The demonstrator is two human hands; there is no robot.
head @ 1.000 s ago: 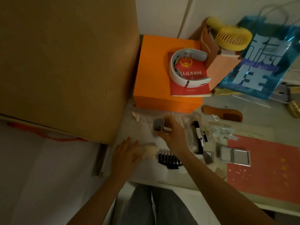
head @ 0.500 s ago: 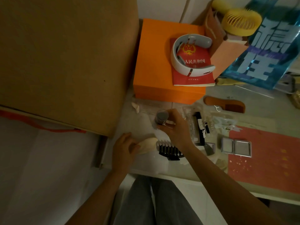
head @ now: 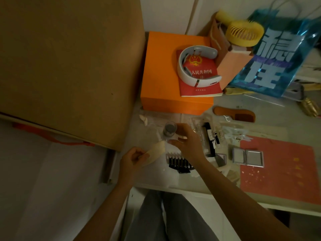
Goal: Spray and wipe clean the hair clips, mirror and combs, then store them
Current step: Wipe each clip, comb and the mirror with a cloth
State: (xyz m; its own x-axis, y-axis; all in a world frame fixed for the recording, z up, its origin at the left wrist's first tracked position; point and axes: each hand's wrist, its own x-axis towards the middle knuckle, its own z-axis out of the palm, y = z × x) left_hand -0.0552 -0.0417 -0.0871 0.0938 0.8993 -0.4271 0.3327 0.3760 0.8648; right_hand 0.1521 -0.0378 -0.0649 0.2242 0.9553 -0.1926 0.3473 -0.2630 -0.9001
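Observation:
My left hand (head: 132, 159) holds a pale beige hair clip (head: 156, 151) lifted just off the table near its left edge. My right hand (head: 186, 141) grips a small clear spray bottle with a dark cap (head: 169, 129) just above the clip. A black toothed hair clip (head: 178, 163) lies under my right wrist. A brown wooden comb (head: 234, 114) lies further back. A folding square mirror (head: 247, 157) lies open to the right. A clear case with black clips (head: 209, 138) sits beside my right hand.
An orange box (head: 163, 80) with a red book and a white neck device stands at the back. A big cardboard box (head: 69, 66) fills the left. A blue bag (head: 278, 54), a yellow fan (head: 245, 33) and a red mat (head: 281, 169) are to the right.
My left hand closed on the beige clip and raised it off the table. My right hand kept the spray bottle and shifted slightly back and up over the clip.

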